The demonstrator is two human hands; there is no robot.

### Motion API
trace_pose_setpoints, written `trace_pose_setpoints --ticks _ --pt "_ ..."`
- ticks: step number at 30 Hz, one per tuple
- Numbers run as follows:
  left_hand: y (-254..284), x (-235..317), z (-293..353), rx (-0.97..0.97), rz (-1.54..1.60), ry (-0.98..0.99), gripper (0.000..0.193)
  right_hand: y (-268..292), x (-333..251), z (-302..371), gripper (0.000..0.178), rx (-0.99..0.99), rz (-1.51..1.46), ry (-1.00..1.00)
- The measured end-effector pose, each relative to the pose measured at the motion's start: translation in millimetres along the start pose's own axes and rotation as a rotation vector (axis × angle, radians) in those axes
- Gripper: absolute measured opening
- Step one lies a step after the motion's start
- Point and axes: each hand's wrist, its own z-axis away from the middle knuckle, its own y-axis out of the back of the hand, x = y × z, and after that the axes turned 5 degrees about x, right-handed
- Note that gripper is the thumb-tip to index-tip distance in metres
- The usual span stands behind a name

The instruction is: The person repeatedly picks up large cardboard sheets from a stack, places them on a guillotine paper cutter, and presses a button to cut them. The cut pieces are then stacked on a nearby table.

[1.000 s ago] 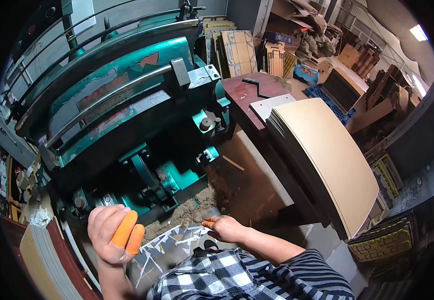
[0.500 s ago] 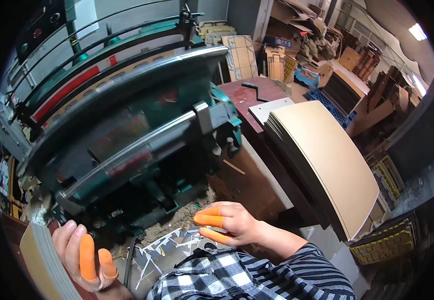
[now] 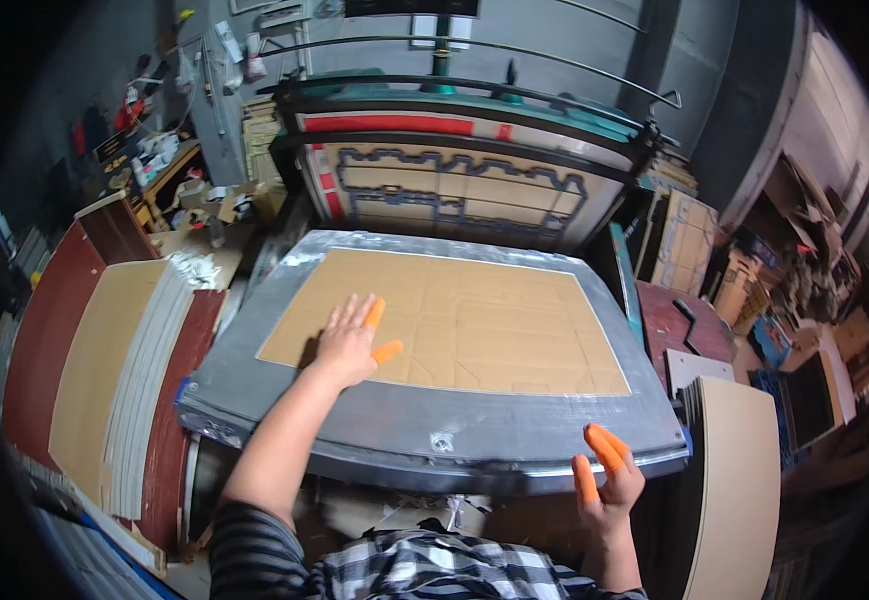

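Observation:
A brown cardboard sheet (image 3: 465, 320) with faint crease lines lies on the grey metal platen (image 3: 435, 415) of a die-cutting press. My left hand (image 3: 347, 345) rests on the left part of this sheet, its fingers spread and two of them in orange finger cots. Orange cots also cover fingers of my right hand (image 3: 611, 485), which is raised by the platen's front right edge. That hand's fingers are apart, with nothing visible in them. Behind the platen stands the upright cutting die (image 3: 455, 190), a board with dark shaped lines.
On my left, a stack of board sheets (image 3: 135, 370) sits on a dark red stand (image 3: 60, 300). Another stack of brown sheets (image 3: 735, 480) is at my right, near a dark red table (image 3: 690, 305) bearing a black crank-shaped tool (image 3: 690, 322). Metal rails cross above the press.
The view has turned left. The platen, tilted and blurred before, now lies lowered and facing up. My left hand has gone from beside the left stack onto the cardboard; my right has moved rightward.

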Motion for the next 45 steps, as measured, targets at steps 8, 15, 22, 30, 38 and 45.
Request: trace_pose_setpoints --ticks 8,15,22,30,38,45 --pt "-3 -12 85 -0.385 0.128 -0.038 0.109 -49 74 -2 0.076 -0.366 0.335 -0.185" --pt "77 -42 165 -0.191 0.011 -0.198 0.074 -57 25 -12 0.069 -0.790 0.574 0.149" --pt "52 -104 152 0.103 0.128 -0.289 0.030 -62 4 37 0.054 -0.659 0.718 0.282" --pt "256 -208 210 0.140 -0.233 -0.144 0.010 -198 -99 19 0.070 -0.437 0.328 0.319" --pt "321 -280 524 0.546 -0.820 0.487 0.043 -450 -332 -3 0.062 -0.518 -0.170 0.865" --pt "139 -399 574 0.734 -0.547 1.024 0.038 -651 -363 74 0.047 -0.463 0.054 0.952"
